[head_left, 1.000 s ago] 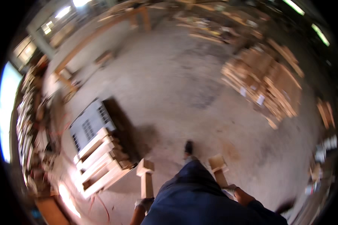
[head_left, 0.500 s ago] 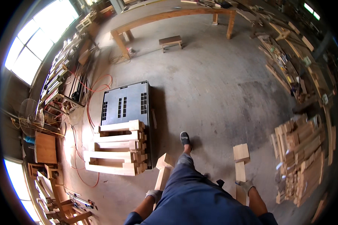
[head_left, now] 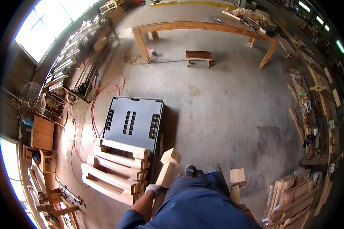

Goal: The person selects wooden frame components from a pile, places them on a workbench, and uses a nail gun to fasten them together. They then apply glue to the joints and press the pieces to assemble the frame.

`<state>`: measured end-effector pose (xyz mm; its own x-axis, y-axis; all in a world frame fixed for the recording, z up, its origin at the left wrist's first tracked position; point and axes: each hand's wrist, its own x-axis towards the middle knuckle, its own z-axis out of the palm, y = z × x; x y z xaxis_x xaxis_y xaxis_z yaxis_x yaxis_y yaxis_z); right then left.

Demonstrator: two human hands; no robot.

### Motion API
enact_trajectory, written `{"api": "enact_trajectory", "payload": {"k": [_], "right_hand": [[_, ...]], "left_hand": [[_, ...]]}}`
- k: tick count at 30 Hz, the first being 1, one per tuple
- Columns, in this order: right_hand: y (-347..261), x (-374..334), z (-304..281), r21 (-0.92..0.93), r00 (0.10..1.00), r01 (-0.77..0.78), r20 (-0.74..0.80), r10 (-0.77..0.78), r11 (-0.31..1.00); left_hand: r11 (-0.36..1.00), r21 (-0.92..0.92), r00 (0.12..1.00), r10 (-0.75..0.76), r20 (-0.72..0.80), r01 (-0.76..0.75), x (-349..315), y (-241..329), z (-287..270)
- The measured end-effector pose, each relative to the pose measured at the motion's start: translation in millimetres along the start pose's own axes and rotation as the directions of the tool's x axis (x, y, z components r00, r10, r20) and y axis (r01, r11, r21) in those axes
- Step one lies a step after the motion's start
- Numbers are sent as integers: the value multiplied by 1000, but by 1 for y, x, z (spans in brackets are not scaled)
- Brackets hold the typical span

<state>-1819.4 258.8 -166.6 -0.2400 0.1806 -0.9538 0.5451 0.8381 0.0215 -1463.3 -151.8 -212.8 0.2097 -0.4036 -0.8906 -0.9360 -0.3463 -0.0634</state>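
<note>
My left hand (head_left: 156,189), in a grey work glove, is closed around a pale wooden beam (head_left: 166,173) with a notch below its block-like end. The beam slants upward beside my left leg, just right of a stack of similar notched beams (head_left: 114,166). My right hand (head_left: 242,208) is partly hidden by my clothing and closed on a second notched beam (head_left: 237,178), which stands out beside my right leg. The stacked beams lie crosswise on the near part of a dark grey plastic pallet (head_left: 137,105).
A large wooden-legged table (head_left: 202,25) spans the far side, with a small stool (head_left: 198,55) before it. Red hose (head_left: 94,110) curls left of the pallet. Piled timber (head_left: 294,196) sits at right. A fan (head_left: 30,93) and racks line the left wall.
My view has tilted up and shifted, and my feet have stepped. The pallet and its stack are now lower and closer to my left hand. Both beams stay in my hands.
</note>
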Motion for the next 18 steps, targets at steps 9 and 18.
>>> {"api": "enact_trajectory", "payload": {"k": [9,18], "right_hand": [[-152,172,-51,14,995,-101,26,101,995],[-452,145,-125,-243,979,202,58,-194,949]], "left_hand": [[990,-134,994,25,-106,-39,44,156,-59],[976,-196,994,103,20,-97,106,220,-34]]}}
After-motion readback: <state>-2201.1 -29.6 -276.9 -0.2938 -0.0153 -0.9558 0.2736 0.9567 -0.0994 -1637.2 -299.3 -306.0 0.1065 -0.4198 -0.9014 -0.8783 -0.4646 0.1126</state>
